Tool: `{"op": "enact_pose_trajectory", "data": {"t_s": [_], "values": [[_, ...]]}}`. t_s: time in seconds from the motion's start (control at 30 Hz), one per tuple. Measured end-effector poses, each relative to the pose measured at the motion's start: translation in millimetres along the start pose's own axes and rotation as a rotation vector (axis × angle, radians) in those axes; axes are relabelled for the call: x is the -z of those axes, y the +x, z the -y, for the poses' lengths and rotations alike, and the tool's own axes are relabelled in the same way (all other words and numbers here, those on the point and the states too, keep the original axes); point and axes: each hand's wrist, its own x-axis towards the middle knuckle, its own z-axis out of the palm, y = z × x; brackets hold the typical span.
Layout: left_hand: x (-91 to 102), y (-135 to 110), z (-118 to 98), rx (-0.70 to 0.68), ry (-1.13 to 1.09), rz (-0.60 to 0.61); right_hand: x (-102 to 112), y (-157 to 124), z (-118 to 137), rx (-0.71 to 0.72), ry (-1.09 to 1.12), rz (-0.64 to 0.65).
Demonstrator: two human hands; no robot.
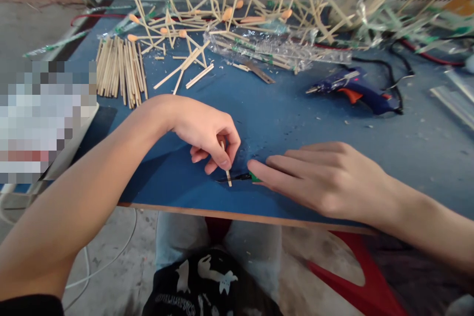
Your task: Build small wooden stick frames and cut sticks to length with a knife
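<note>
Near the table's front edge, my left hand (215,140) pinches a short wooden stick (228,177) between thumb and fingertips. Its lower end points down toward me and meets the dark blade of a craft knife (242,177). My right hand (318,173) is closed around the knife's green handle, most of which is hidden under the fingers. The blade points left and crosses the stick close to its end. Whether it has cut into the wood I cannot tell.
A bundle of wooden sticks (120,71) lies at left. Joined sticks with orange tips (182,33) stand along the back. Clear plastic wrappers (259,47), a loose metal blade (261,73) and a blue glue gun (355,90) with its cord lie beyond my hands. The blue table (166,180) ends close to my lap.
</note>
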Motion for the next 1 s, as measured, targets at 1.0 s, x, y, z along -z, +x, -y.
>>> {"op": "enact_pose_trajectory", "data": {"t_s": [1.0], "values": [[-3.5, -4, -2, 0.009, 0.007, -0.021, 2, -10, -31, 0.050, 0.104, 0.030]]}}
